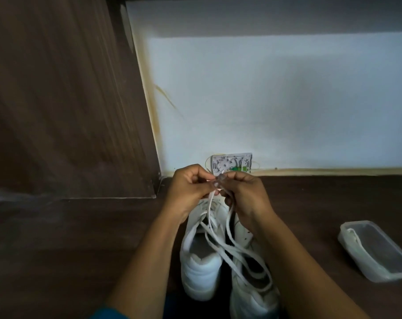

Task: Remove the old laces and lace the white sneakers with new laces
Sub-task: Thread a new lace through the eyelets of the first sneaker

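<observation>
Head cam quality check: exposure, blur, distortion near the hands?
Head view: dim overall, wall brightest, table and corners dark; left hand and right hand blurred where they pinch the lace; sneakers legible; cabinet edge leans, wide-angle; box soft, no glare.

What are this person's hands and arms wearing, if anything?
Nothing on the hands: the left hand and right hand have no gloves, and no watch, bracelet or ring is visible. Both forearms are bare as far as the frame shows. A bit of teal fabric shows at the bottom edge beside the left arm.
</observation>
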A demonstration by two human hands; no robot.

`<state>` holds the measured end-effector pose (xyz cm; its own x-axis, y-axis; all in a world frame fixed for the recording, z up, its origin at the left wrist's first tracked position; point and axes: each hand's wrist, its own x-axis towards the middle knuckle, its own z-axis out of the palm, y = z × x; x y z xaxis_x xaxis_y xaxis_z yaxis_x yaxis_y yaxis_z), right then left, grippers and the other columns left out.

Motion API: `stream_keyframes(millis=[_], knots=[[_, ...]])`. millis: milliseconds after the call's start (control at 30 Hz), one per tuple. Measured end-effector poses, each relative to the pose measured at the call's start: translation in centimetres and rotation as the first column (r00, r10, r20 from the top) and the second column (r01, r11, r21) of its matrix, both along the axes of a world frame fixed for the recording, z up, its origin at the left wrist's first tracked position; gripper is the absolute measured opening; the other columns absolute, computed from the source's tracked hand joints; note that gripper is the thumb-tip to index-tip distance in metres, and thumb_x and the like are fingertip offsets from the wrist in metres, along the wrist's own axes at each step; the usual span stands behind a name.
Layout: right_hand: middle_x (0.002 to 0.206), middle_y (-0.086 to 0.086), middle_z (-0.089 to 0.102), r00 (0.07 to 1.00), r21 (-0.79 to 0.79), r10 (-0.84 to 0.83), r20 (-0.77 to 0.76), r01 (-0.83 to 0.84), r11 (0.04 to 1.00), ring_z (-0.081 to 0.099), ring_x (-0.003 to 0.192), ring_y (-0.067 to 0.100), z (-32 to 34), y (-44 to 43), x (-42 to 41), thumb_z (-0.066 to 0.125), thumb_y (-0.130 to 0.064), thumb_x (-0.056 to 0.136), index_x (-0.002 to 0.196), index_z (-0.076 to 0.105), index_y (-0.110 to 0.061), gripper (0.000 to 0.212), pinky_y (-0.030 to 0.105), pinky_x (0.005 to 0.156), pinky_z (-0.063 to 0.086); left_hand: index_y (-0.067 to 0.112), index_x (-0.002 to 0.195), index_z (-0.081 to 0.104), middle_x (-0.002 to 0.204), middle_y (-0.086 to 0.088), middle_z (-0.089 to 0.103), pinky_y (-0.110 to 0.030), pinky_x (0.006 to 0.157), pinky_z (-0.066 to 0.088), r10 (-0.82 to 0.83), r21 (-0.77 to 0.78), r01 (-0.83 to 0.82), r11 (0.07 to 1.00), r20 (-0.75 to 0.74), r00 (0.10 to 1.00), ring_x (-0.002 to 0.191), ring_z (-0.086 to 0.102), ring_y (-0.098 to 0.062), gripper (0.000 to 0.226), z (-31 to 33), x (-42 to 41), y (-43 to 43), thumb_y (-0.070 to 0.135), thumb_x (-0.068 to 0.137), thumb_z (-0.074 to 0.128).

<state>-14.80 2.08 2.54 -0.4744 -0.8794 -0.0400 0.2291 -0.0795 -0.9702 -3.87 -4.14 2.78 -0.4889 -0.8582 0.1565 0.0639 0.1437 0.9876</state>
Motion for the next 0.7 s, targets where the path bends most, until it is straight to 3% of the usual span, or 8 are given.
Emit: stream_keyframes(millis=[133,267,367,433,500,567,700], knots=[[0.051,0.001,0.054,0.995,0.023,-0.083,-0.048,0.084,0.996,0.044,0.042,0.009,0.4,0.1,0.1,0.058,0.009,0.082,0.077,0.057,-0.009,0.019,0.022,0.043,0.031,0.016,0.065,0.060,0.061,0.000,0.064,-0.021,0.054,0.047,0.021,-0.202,-0.005,0.979,0.079,0.997,0.054,0.056,-0.008,0.035,-0.2,-0.1,0.2,-0.017,0.072,0.067],[0.056,-0.004,0.063,0.951,0.017,0.022,-0.308,-0.017,1.000,0.051,0.045,0.006,0.4,0.4,-0.4,0.059,0.007,0.085,0.077,0.068,-0.010,0.021,0.018,0.045,0.041,0.029,0.064,0.064,0.056,0.007,0.064,-0.025,0.058,0.044,0.031,-0.286,0.002,0.958,0.113,0.993,0.054,0.054,-0.009,0.040,-0.6,0.5,-0.5,-0.008,0.075,0.070],[0.077,0.003,0.072,0.791,0.037,0.084,-0.606,-0.078,0.996,0.067,0.070,0.015,0.3,0.4,-0.5,0.068,0.000,0.081,0.088,0.073,-0.007,0.011,0.025,0.068,0.053,0.034,0.066,0.068,0.062,0.006,0.066,-0.032,0.063,0.047,0.050,-0.268,-0.018,0.963,0.114,0.992,0.061,0.059,-0.017,0.028,-0.5,0.8,-0.7,0.007,0.073,0.070],[0.081,0.003,0.072,0.614,0.006,0.024,-0.789,-0.031,0.999,0.064,0.073,0.013,-0.1,0.3,-0.4,0.071,-0.002,0.078,0.087,0.074,-0.008,0.011,0.016,0.069,0.047,0.031,0.068,0.067,0.061,0.009,0.065,-0.030,0.063,0.047,0.027,-0.271,0.011,0.963,0.137,0.990,0.062,0.060,-0.015,0.024,-0.4,1.0,-0.9,0.008,0.075,0.070],[0.079,0.002,0.072,0.540,-0.095,-0.083,-0.838,0.006,0.995,0.062,0.070,0.010,-0.3,0.1,0.0,0.071,-0.001,0.078,0.082,0.076,-0.009,0.010,0.014,0.066,0.044,0.019,0.073,0.064,0.058,0.008,0.063,-0.024,0.060,0.047,0.009,-0.230,0.019,0.973,0.120,0.993,0.056,0.057,-0.008,0.024,-0.3,1.1,-1.0,-0.003,0.082,0.066],[0.075,-0.001,0.072,0.585,-0.147,-0.127,-0.801,0.013,0.989,0.062,0.070,0.006,-0.3,0.0,0.3,0.070,-0.001,0.079,0.081,0.074,-0.014,0.014,0.016,0.065,0.045,0.011,0.075,0.061,0.056,0.006,0.061,-0.018,0.055,0.045,0.023,-0.162,-0.010,0.987,0.076,0.997,0.049,0.054,-0.005,0.020,-0.2,1.1,-0.8,-0.007,0.084,0.062],[0.060,-0.014,0.066,0.785,-0.151,-0.062,-0.616,-0.041,0.988,0.058,0.058,0.002,-0.1,0.0,0.5,0.064,0.003,0.083,0.081,0.061,-0.027,0.030,0.015,0.062,0.044,0.008,0.073,0.059,0.055,-0.002,0.061,-0.024,0.051,0.037,0.081,0.033,-0.081,0.996,-0.001,0.997,0.044,0.049,-0.009,0.020,-0.1,1.0,-0.7,-0.008,0.085,0.059]])
